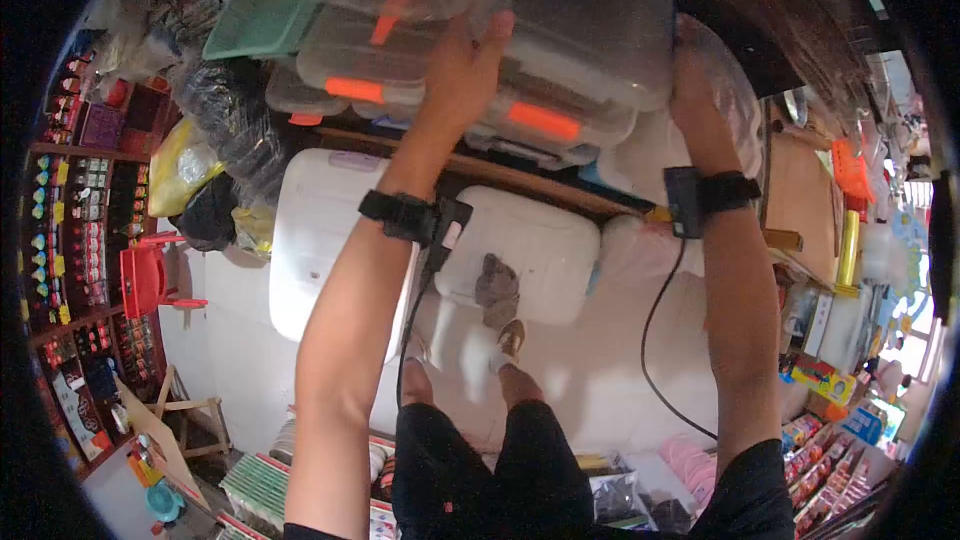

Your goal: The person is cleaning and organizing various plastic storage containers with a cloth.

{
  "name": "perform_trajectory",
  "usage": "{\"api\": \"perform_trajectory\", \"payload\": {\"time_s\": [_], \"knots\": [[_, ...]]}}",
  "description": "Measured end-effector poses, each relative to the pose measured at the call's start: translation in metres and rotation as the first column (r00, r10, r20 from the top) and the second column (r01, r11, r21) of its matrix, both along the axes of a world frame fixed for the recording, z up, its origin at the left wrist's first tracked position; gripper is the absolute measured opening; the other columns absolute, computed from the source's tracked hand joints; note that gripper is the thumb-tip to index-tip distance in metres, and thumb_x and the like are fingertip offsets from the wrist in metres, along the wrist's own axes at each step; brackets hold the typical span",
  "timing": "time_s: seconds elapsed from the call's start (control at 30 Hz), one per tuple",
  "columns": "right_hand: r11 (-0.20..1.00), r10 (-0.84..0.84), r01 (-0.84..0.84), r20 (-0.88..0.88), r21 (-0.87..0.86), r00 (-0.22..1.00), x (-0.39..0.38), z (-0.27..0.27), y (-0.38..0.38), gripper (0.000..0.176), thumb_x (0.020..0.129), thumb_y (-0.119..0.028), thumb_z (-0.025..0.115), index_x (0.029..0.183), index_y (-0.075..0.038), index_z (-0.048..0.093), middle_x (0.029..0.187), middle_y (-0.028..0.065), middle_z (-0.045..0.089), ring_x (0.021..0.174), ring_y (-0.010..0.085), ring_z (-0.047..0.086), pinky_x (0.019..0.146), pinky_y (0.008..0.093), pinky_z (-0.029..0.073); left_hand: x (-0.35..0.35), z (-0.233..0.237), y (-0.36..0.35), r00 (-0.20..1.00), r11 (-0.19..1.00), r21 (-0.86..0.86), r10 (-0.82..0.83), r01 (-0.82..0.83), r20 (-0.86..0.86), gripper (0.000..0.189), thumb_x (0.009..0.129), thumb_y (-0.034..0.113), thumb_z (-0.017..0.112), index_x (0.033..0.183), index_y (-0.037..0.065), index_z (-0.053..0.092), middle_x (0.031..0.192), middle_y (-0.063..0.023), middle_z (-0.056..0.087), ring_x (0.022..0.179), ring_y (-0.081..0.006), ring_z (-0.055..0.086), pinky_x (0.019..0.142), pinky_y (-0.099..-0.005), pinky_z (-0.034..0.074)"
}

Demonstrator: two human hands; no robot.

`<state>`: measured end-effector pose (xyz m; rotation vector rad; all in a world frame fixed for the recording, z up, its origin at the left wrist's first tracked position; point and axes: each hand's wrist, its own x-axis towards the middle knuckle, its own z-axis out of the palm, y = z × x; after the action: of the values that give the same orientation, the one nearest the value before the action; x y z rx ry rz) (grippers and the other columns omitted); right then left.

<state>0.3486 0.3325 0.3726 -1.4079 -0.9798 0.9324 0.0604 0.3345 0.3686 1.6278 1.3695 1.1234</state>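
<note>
Above me, a translucent plastic storage box (595, 25) sits on a shelf stack. My left hand (465, 70) grips its left side, thumb raised against the plastic. My right hand (693, 80) holds the right side, its fingertips partly hidden by the box. Under and beside it lie more clear boxes with orange latches (543, 121), and a second orange latch (354, 90) shows left of my left wrist. A green tray (262, 25) stands at the stack's left end. Each wrist wears a black strap with a cable.
Two white lidded bins (320, 240) (530, 240) stand on the floor below the shelf; a grey cloth (497, 285) lies on one. A red chair (143, 280) and wrapped bags (235, 125) are at left. Stocked shelves (85, 230) line the left; goods crowd the right.
</note>
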Motion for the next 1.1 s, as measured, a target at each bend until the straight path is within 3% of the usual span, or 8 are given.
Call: {"api": "perform_trajectory", "payload": {"time_s": [0.1, 0.2, 0.27, 0.37, 0.47, 0.53, 0.87, 1.1], "knots": [[0.964, -0.259, 0.26, -0.026, 0.056, 0.966, 0.006, -0.026, -0.054, 0.04, 0.105, -0.034, 0.042, 0.133, -0.009, 0.053, 0.114, 0.0101, 0.059, 0.094, 0.0173, 0.055, 0.08, 0.0314, 0.045, -0.038, -0.05, -0.028, 0.986, 0.93, 0.349, 0.058, -0.111, 0.158, 0.041, 0.1, 0.028, 0.059, 0.128, -0.002, 0.058, 0.115, -0.0246, 0.066, 0.102, -0.0342, 0.065, 0.092, -0.0412, 0.048], [0.92, -0.389, 0.39, 0.153, 0.027, 0.908, -0.037, -0.069, -0.126, 0.026, 0.104, -0.029, 0.047, 0.119, -0.01, 0.059, 0.092, 0.0014, 0.059, 0.072, 0.0094, 0.051, 0.061, 0.0271, 0.041, -0.109, -0.09, -0.093, 0.99, 0.997, -0.051, 0.058, -0.052, 0.126, 0.02, 0.097, 0.011, 0.057, 0.113, -0.001, 0.063, 0.106, -0.0182, 0.068, 0.098, -0.0322, 0.066, 0.087, -0.0382, 0.051], [0.978, -0.165, 0.192, 0.26, -0.08, 0.951, -0.087, -0.135, -0.173, 0.028, 0.104, -0.032, 0.05, 0.12, -0.01, 0.059, 0.089, 0.0009, 0.06, 0.068, 0.0103, 0.051, 0.06, 0.0276, 0.043, -0.164, -0.138, -0.137, 0.999, 0.977, -0.21, 0.035, -0.036, -0.012, 0.015, 0.095, 0.007, 0.057, 0.107, 0.0, 0.065, 0.102, -0.0173, 0.069, 0.096, -0.0324, 0.067, 0.084, -0.0392, 0.052], [0.91, 0.214, -0.146, 0.139, -0.388, 0.967, -0.245, -0.111, -0.155, 0.033, 0.103, -0.032, 0.056, 0.118, -0.002, 0.055, 0.103, 0.0064, 0.061, 0.099, 0.0157, 0.06, 0.086, 0.0322, 0.049, -0.245, -0.2, -0.199, 0.99, 0.983, -0.186, -0.017, -0.009, -0.142, 0.013, 0.094, 0.006, 0.057, 0.103, 0.001, 0.065, 0.101, -0.0169, 0.07, 0.094, -0.0335, 0.068, 0.082, -0.0412, 0.053], [0.966, 0.047, -0.104, -0.237, -0.235, 0.97, -0.34, -0.093, -0.089, 0.038, 0.102, -0.031, 0.057, 0.125, -0.001, 0.053, 0.118, 0.0115, 0.059, 0.114, 0.0214, 0.057, 0.099, 0.0379, 0.047, -0.303, -0.222, -0.244, 0.999, 0.887, -0.462, 0.002, -0.022, -0.044, 0.011, 0.094, 0.007, 0.058, 0.101, 0.001, 0.065, 0.098, -0.0159, 0.07, 0.09, -0.031, 0.069, 0.08, -0.0385, 0.054], [0.984, -0.173, 0.081, -0.732, -0.16, 0.658, -0.368, -0.089, -0.046, 0.047, 0.099, -0.033, 0.063, 0.133, -0.003, 0.049, 0.126, 0.0112, 0.057, 0.114, 0.023, 0.059, 0.1, 0.0373, 0.051, -0.328, -0.216, -0.257, 1.0, 0.797, -0.604, -0.014, -0.001, -0.02, 0.01, 0.094, 0.007, 0.059, 0.101, 0.002, 0.065, 0.096, -0.0143, 0.071, 0.087, -0.0261, 0.07, 0.078, -0.0342, 0.055], [0.963, -0.224, 0.258, -0.754, -0.075, 0.618, -0.402, -0.092, -0.039, 0.029, 0.103, -0.027, 0.054, 0.119, -0.003, 0.053, 0.125, 0.0139, 0.055, 0.12, 0.027, 0.055, 0.11, 0.0432, 0.046, -0.359, -0.234, -0.215, 0.842, 0.838, -0.541, 0.242, 0.07, 0.483, 0.031, 0.105, 0.03, 0.054, 0.112, 0.001, 0.062, 0.098, -0.0066, 0.066, 0.091, -0.0158, 0.062, 0.084, -0.0314, 0.049], [0.894, -0.443, 0.236, -0.68, -0.38, 0.584, -0.408, -0.077, -0.151, 0.02, 0.1, -0.021, 0.051, 0.115, -0.008, 0.053, 0.115, 0.0055, 0.057, 0.114, 0.0216, 0.056, 0.102, 0.0402, 0.048, -0.323, -0.114, -0.077, 0.821, 0.837, -0.517, 0.164, 0.178, 0.547, 0.063, 0.1, 0.05, 0.052, 0.14, 0.001, 0.049, 0.131, -0.0116, 0.058, 0.118, -0.0224, 0.057, 0.1, -0.0367, 0.045]]}}
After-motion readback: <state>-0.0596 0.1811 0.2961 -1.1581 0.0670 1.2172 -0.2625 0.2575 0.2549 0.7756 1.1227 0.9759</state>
